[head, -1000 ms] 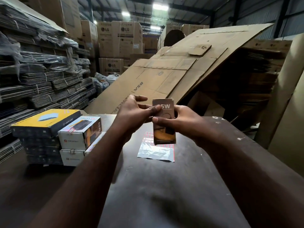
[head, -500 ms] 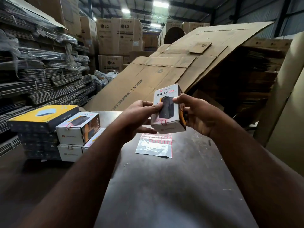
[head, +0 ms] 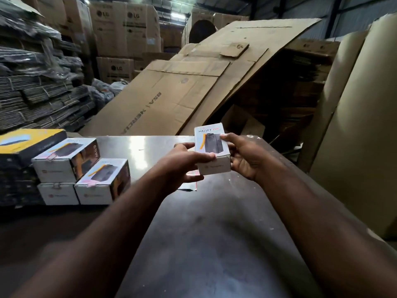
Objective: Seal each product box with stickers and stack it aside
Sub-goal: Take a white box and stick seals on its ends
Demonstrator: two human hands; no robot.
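Box (head: 212,148), where is it?
— Up off the table (head: 193,244), held between both hands near the far end. Its printed face is turned up toward the camera and its plain white end points back at the person.

How do the hands hold it?
— The left hand (head: 182,166) grips the near left corner, with the thumb on the printed face and the fingers curled underneath. The right hand (head: 243,161) clamps the right side, with the thumb tip on the face and the fingers wrapped behind.

Is there a sticker on it?
— Too blurred to tell.

What lies below?
— A sheet (head: 191,186) on the table, mostly hidden under the left hand, with only a corner showing.

And the pile?
— At the left edge of the table there are three white boxes (head: 64,162). Two stand side by side and one sits on top of the left one. The upper box and the right one each have a pinkish sticker on the near top edge. Just left of them is a taller dark stack topped by a yellow box (head: 28,140).
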